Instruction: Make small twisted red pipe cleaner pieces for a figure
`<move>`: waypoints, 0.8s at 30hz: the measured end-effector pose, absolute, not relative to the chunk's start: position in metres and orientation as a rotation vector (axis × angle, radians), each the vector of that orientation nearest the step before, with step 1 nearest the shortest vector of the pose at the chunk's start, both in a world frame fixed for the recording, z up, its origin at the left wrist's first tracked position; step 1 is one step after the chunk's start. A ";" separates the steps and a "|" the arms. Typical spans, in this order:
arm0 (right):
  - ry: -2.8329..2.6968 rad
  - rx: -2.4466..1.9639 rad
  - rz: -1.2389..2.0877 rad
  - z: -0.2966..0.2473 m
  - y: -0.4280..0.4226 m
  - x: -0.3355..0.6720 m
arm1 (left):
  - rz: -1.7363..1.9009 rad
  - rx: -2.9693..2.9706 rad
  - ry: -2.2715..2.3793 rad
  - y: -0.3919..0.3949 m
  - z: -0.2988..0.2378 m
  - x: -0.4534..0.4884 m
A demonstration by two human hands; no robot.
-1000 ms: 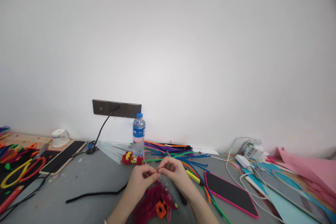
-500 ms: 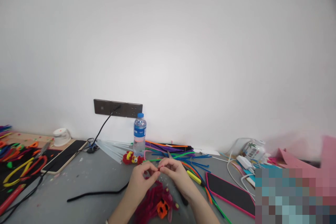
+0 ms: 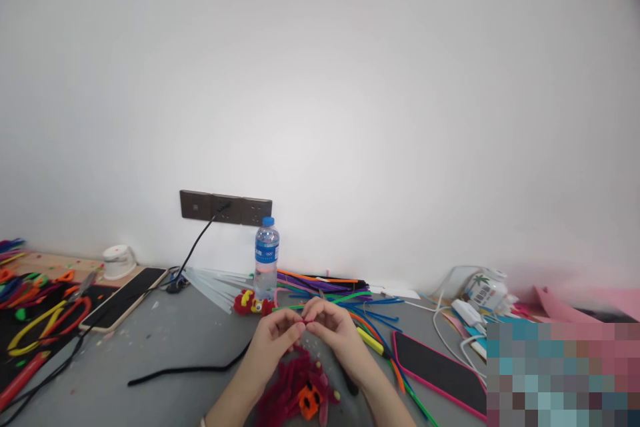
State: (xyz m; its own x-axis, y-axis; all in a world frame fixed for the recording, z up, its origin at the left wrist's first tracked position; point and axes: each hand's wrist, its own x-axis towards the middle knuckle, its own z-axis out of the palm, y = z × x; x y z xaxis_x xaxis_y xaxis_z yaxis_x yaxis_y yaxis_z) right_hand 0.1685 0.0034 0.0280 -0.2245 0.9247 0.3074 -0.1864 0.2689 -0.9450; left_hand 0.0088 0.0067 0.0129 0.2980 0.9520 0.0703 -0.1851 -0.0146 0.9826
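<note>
Low in the middle of the view, my left hand [image 3: 273, 340] and my right hand [image 3: 333, 330] meet fingertip to fingertip. Both pinch a small red pipe cleaner piece [image 3: 301, 324] between them, fingers closed. Just below the hands lies a dark red pipe cleaner bundle [image 3: 285, 390] with an orange and black piece [image 3: 310, 400] on it. A green pipe cleaner [image 3: 290, 307] runs behind the hands. A black pipe cleaner [image 3: 185, 369] lies on the grey table [image 3: 150, 347] to the left of my left wrist.
A water bottle [image 3: 266, 257] and a small red and yellow figure [image 3: 251, 303] stand behind the hands. Coloured pipe cleaners [image 3: 325, 283] pile at the wall. Phones lie at left [image 3: 123, 297] and right [image 3: 433, 367]. Cables, a charger [image 3: 467, 312] and a wall socket [image 3: 225, 208] are nearby.
The hands stay pinched together and have shifted only slightly. The view has drifted a little, and a blurred patch now covers the lower right corner.
</note>
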 end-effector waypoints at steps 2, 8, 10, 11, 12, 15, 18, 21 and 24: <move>-1.410 -0.728 1.229 0.027 0.004 0.168 | 1.095 1.256 0.822 0.007 0.013 0.008; -1.468 -0.735 1.248 0.029 0.004 0.172 | 1.059 1.294 0.782 0.006 0.021 0.004; -1.477 -0.745 1.289 0.030 0.003 0.172 | 1.051 1.311 0.768 0.006 0.020 0.003; -1.471 -0.750 1.314 0.031 0.002 0.173 | 1.047 1.325 0.762 0.006 0.019 0.003; -1.460 -0.755 1.344 0.031 0.002 0.173 | 1.041 1.343 0.757 0.007 0.017 0.003; -1.422 -0.759 1.431 0.028 0.001 0.174 | 1.034 1.417 0.757 0.007 0.013 0.002; -1.421 -0.738 1.509 0.026 0.001 0.177 | 1.021 1.513 0.803 0.005 0.015 0.001; -1.419 -0.774 1.531 0.026 0.001 0.180 | 1.019 1.549 0.866 0.002 0.019 0.002; -1.405 -0.827 1.451 0.029 0.000 0.178 | 1.049 1.495 0.871 0.004 0.018 0.004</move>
State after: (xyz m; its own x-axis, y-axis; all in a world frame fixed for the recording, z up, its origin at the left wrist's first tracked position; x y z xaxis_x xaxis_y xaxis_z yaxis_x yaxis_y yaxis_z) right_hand 0.1779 0.0004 0.0293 -0.3481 0.9283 0.1305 -0.1601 0.0783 -0.9840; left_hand 0.0035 0.0035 0.0180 0.3472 0.9235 0.1632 -0.0090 -0.1707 0.9853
